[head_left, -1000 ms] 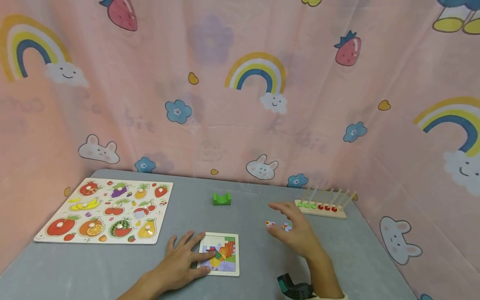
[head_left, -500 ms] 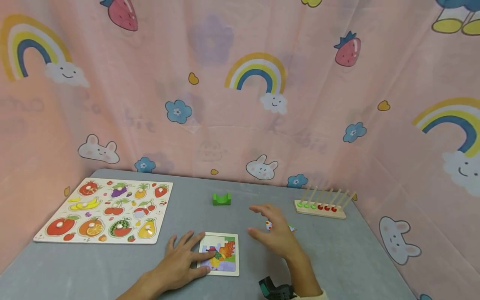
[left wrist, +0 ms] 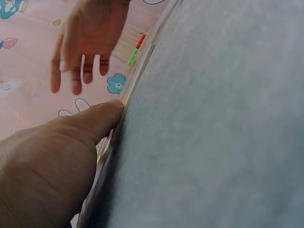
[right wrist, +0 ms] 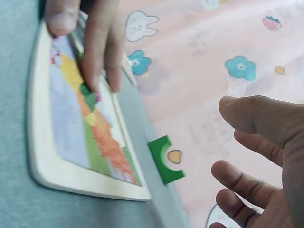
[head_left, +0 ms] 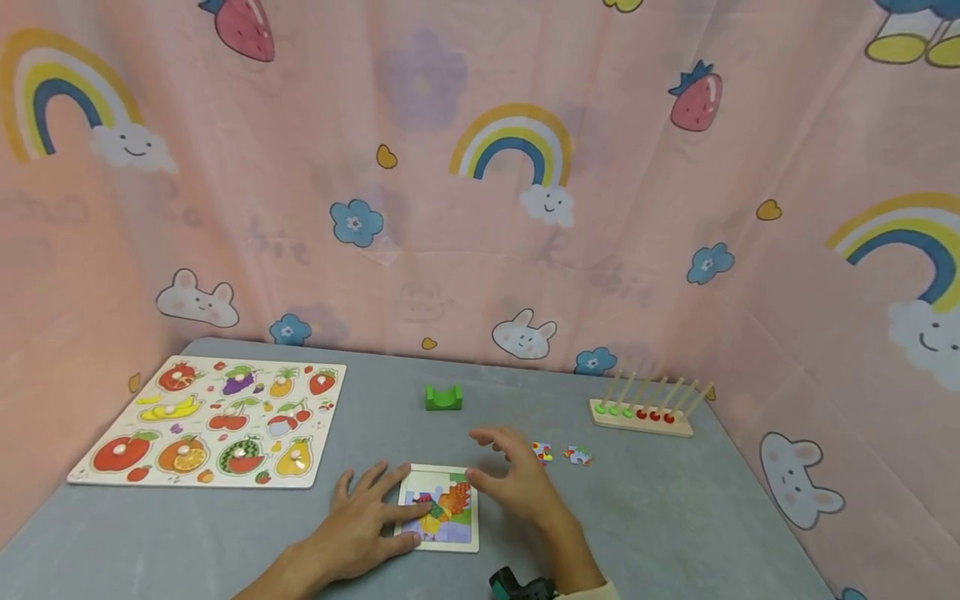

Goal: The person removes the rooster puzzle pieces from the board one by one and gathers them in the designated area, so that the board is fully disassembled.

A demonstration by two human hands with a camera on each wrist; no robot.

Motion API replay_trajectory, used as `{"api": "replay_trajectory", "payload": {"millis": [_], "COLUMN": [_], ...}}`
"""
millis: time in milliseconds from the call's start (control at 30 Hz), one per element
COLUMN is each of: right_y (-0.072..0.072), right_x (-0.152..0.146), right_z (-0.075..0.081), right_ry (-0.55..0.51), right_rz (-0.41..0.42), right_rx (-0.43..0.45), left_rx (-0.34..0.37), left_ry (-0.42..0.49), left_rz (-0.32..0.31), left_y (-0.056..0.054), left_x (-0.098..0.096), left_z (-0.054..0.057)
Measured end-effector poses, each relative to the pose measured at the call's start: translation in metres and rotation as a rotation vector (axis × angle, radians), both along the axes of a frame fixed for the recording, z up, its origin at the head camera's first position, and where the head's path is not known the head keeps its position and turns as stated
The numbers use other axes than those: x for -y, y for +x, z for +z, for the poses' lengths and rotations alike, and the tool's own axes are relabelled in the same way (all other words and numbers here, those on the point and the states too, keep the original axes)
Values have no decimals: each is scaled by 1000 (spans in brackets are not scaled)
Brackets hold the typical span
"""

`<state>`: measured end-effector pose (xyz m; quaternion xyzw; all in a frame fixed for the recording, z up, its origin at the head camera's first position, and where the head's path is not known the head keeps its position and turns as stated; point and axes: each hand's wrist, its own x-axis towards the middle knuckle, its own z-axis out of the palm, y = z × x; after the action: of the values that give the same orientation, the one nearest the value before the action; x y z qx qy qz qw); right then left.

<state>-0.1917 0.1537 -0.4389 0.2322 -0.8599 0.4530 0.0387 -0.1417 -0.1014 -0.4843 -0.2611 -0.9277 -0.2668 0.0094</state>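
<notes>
A small jigsaw puzzle in a pale wooden frame (head_left: 476, 525) lies flat on the table, with a colourful picture and a pale bare patch along its upper left. Spread over its left side is my left hand (head_left: 358, 527), its index finger on the picture and its thumb at the lower edge. In the left wrist view the thumb (left wrist: 102, 118) presses along the frame's rim. My right hand (head_left: 521, 483) hovers by the frame's upper right corner, fingers loosely bent. Nothing sits between its thumb (right wrist: 256, 111) and fingers in the right wrist view.
Two loose jigsaw pieces, one red and yellow (head_left: 543, 452) and one mostly blue (head_left: 579, 455), lie right of the right hand. A green notched block (head_left: 443, 399) stands farther back. A fruit peg puzzle board (head_left: 206, 423) fills the left; a pegged bead rack (head_left: 648, 424) stands back right.
My right hand has moved left, from over the loose jigsaw pieces to the right edge of the framed puzzle, uncovering both pieces. The left hand stays where it was.
</notes>
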Motion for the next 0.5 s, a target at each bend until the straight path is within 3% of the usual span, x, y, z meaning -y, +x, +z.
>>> {"api": "replay_trajectory", "payload": {"millis": [500], "right_y": [-5], "right_x": [6], "right_z": [-30], "right_ry": [50], "right_rz": [42], "right_rx": [84], "left_rx": [-5], "left_ry": [-5], "left_rz": [-6], "left_y": [0], "left_x": [0], "left_z": [0]}}
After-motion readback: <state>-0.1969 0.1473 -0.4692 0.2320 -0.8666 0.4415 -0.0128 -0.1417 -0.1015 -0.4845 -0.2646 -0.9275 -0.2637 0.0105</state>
